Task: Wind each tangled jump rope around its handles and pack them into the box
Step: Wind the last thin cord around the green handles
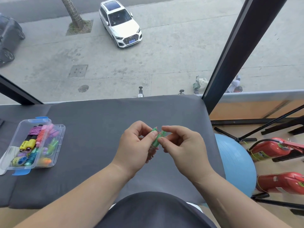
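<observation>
One grey table point(98, 137) fills the near scene. At its left stands a clear box point(57, 150) holding wound ropes point(35, 145). Over the middle, the left hand point(133, 148) and right hand point(182, 145) both pinch a green-handled jump rope point(156, 140), its reddish cord coiled beneath.

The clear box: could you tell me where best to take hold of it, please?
On the clear box, probably the right long wall, pinched over the rim from the right: the top is open, that rim is bare, and blue latches occupy the short ends.
</observation>
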Available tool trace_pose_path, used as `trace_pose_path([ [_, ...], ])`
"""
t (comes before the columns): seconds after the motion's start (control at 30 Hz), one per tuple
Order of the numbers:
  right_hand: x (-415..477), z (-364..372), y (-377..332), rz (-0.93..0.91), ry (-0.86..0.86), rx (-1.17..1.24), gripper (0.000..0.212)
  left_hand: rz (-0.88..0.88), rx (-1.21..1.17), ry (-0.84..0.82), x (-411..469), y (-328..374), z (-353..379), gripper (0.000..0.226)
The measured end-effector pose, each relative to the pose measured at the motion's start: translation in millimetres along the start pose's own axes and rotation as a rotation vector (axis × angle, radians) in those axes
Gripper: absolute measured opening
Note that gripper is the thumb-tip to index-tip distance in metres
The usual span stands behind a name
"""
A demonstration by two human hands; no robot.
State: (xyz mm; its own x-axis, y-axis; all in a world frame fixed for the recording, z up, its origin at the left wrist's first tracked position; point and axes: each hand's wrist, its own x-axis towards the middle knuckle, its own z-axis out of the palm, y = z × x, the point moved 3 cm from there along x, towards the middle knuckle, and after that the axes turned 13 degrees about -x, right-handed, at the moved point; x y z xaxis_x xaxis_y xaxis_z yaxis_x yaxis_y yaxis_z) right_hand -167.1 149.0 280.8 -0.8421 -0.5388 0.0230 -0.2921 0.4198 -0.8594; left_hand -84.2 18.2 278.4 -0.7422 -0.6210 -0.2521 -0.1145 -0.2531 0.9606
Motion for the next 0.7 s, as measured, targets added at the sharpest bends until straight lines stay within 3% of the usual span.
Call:
trace_pose_path([
  [0.1,-2.7,2.0,-3.5,0.089,-0.093,0.23,0.016,0.037,0.025,-0.04,0.2,2.3,0.2,0.01],
  [0.2,-1.8,3.1,0.5,0.288,-0.19,0.472,0.024,0.063,0.065,-0.084,0.2,5.9,-1.2,0.01],
  [0.37,4.5,2.1,4.0,0.293,-0.279,0.481,0.007,0.022,0.034,-0.164,-1.8,5.9,-0.9,0.013],
  [0.5,3.6,7.2,3.4,0.319,-0.322,0.662,0.012,0.022,0.027,-0.192,-3.4,4.9,1.9,0.015],
  [0.7,8.2,8.3,2.0,0.358,-0.368,0.596,0.009,-0.029,-0.02,-0.181,-7.4,-1.1,2.3,0.014],
])
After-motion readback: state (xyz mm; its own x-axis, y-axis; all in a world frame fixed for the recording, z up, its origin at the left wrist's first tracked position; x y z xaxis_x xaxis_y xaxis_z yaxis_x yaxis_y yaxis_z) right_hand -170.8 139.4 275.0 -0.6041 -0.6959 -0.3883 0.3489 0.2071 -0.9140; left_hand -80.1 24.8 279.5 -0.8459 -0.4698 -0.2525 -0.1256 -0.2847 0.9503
